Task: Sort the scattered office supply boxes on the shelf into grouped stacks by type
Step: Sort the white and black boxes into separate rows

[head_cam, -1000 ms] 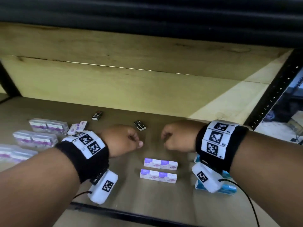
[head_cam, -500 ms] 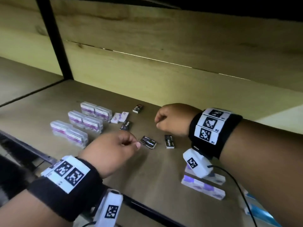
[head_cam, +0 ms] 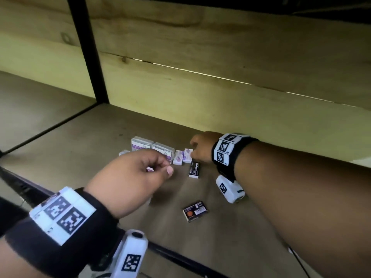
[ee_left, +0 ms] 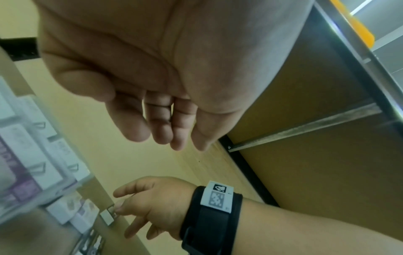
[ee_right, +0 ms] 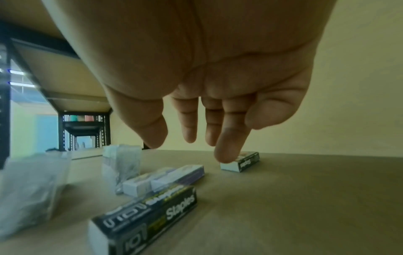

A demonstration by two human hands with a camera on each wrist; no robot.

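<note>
Head view: the right hand point(head_cam: 200, 147) reaches to the far side of the brown wooden shelf point(head_cam: 230, 227), just beyond two small purple-and-white cardboard boxes point(head_cam: 183, 156). What its fingers touch is hidden under the hand. The left hand point(head_cam: 136, 177) hovers nearer, over the clear plastic clip boxes point(head_cam: 152, 146), and is plainly the farther of the two from that spot. A long black staples box point(head_cam: 194, 169) lies just near of the right hand, its long axis running near to far. Another small black box point(head_cam: 195, 211) sits well nearer.

Left wrist view: the left hand's fingers point(ee_left: 161, 124) are loosely curled and hold nothing. Below them the right hand touches a small pale-ended box point(ee_left: 107, 215) on the shelf.

Right wrist view: the right hand's fingers point(ee_right: 229, 138) hang straight and spread, not gripping. One fingertip rests on the left end of a small black staples box point(ee_right: 244, 162) lying flat at the far right. Its long axis runs across the fingers, so a grip would likely span its short width from above. The thumb point(ee_right: 150, 127) is apart from it, to the left.
</note>
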